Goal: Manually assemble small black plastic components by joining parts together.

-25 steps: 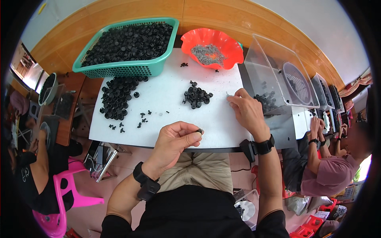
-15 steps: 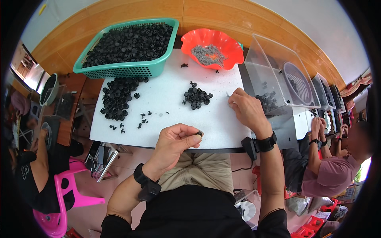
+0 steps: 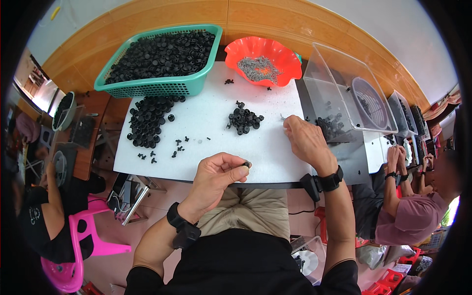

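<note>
My left hand [image 3: 215, 177] is closed, pinching a small round black plastic part [image 3: 247, 165] between thumb and forefinger above the sheet's near edge. My right hand [image 3: 309, 141] reaches over the right side of the white sheet [image 3: 196, 164], its fingers curled together and pointing down. Beside those fingertips lie a few thin grey pins [image 3: 282, 117]; whether one is in the fingers is hidden. Between the hands and the wall sits a small pile of black parts [image 3: 244, 121]. A larger pile of round black caps [image 3: 147, 120] spreads on the left, with several tiny black pieces [image 3: 174, 154] near it.
At the back stand a green basket [image 3: 204, 81] full of black parts and a red wavy-rimmed bowl [image 3: 290, 66] of grey pins. A clear plastic box [image 3: 339, 64] stands right, black parts beside it. People work on both sides; a pink chair [image 3: 76, 246] is at left.
My right hand has turned slightly, its fingers curling down near the grey pins. My left hand keeps its pinch on the black part. The whole view has shifted a little.
</note>
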The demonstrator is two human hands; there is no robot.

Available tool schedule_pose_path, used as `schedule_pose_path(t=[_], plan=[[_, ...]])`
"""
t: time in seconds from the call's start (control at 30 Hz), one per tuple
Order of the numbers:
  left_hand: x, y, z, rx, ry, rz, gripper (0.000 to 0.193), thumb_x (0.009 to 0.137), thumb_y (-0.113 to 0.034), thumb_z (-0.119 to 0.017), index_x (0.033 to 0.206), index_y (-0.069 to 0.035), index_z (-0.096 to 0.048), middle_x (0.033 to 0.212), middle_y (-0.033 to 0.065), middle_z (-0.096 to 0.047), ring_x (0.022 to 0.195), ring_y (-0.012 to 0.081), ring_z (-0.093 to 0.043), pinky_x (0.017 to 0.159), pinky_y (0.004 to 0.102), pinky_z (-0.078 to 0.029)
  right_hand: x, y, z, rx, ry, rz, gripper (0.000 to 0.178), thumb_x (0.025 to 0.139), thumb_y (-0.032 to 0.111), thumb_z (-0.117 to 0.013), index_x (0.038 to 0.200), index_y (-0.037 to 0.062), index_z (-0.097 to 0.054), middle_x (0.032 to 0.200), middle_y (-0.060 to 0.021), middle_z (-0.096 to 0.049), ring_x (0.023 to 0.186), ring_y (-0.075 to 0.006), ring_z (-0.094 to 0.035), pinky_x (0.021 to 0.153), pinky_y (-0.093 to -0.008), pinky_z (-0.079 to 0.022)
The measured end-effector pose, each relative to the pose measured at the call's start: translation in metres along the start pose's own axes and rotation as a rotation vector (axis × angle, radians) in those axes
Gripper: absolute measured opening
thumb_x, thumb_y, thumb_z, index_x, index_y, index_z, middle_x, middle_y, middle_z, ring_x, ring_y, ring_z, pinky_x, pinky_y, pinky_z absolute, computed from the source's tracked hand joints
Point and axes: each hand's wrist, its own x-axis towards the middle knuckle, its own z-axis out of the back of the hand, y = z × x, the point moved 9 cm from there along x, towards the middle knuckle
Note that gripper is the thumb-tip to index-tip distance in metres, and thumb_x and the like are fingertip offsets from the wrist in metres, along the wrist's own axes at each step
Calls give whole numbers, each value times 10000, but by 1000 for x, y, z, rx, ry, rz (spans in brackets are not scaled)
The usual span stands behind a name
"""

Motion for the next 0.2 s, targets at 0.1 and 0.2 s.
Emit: schedule_pose_path(t=[0.1,0.2], plan=[[0,-1,0,15,-8,-12,147,926,10,-693,1070,-12,-675,1041,125,-719,887,154,-684,818,286,-581,-5,8,5,180,11,-50,143,936,92,-596,1040,28,-522,947,-195,-677,861,-409,-652,737,-488,-493],[0,-2,0,26,-21,-7,157,934,-9,-690,1090,-9,-668,1051,123,-718,897,159,-685,831,291,-578,-15,31,5,509,89,-134,177,940,110,-628,1057,38,-516,973,-215,-684,898,-403,-675,802,-482,-512]])
